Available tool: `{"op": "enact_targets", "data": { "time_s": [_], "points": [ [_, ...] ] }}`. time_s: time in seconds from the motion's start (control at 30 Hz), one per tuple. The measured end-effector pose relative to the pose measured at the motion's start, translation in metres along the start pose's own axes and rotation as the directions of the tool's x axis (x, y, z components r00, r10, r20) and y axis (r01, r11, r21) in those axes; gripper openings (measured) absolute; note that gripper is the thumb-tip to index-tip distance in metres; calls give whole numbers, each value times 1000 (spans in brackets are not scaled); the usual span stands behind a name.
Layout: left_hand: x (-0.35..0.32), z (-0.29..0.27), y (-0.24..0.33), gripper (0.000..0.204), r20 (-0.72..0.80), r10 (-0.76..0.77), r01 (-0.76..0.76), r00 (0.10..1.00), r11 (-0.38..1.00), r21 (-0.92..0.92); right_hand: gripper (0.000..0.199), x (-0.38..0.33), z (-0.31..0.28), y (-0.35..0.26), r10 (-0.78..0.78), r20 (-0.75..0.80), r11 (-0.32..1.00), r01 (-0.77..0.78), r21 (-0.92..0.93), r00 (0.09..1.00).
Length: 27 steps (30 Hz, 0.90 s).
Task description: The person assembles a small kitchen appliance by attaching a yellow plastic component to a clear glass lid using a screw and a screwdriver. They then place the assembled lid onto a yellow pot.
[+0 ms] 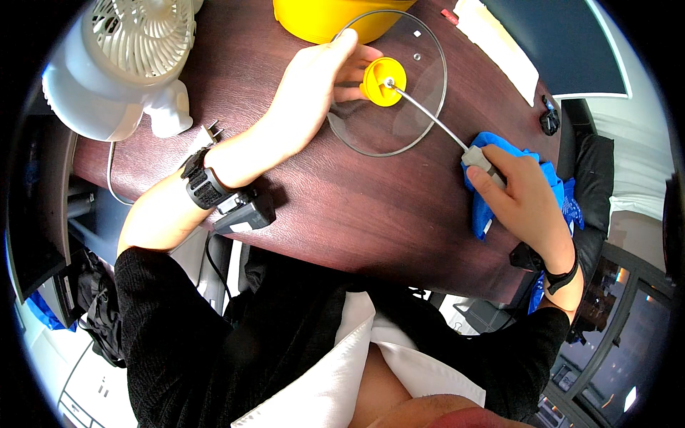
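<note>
A clear glass lid [389, 137] with a thin rim is tilted above the table. My left hand [307, 89] is closed on it, thumb by the rim and fingers next to the yellow knob [377, 71] at its middle. My right hand [524, 200] grips the grey handle [479, 161] of a screwdriver. Its long metal shaft [432, 118] runs up and left, the tip at the metal screw in the knob's centre. Behind the right hand lies a blue cloth [486, 146]. At the far edge stands a yellow pot [321, 21], partly cut off by the view.
A white fan [107, 100] stands at the far left, with a plug [207, 135] near it. Paper [499, 50], a small black object [549, 118] and a dark screen [556, 43] are at the far right. The brown table [342, 214] curves toward me.
</note>
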<state>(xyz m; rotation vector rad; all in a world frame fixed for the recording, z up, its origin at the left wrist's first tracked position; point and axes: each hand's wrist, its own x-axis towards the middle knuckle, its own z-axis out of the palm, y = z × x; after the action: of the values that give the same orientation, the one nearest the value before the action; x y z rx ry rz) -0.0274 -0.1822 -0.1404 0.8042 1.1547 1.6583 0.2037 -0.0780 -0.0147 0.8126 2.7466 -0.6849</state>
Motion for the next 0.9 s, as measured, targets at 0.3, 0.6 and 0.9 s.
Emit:
{"op": "enact_targets", "data": {
  "time_s": [0.3, 0.6, 0.9],
  "points": [
    [2, 2, -1, 52, -10, 13, -13, 1000, 1000, -10, 27, -1, -4, -4, 6, 2, 1000, -6, 18, 1000],
    [0, 0, 1, 56, 29, 22, -22, 999, 1000, -2, 28, 0, -11, -11, 37, 34, 999, -38, 16, 999],
    [-5, 3, 4, 53, 37, 157, -160, 987, 982, 97, 31, 5, -13, 1, 63, 283, 946, -148, 288, 957]
  ]
}}
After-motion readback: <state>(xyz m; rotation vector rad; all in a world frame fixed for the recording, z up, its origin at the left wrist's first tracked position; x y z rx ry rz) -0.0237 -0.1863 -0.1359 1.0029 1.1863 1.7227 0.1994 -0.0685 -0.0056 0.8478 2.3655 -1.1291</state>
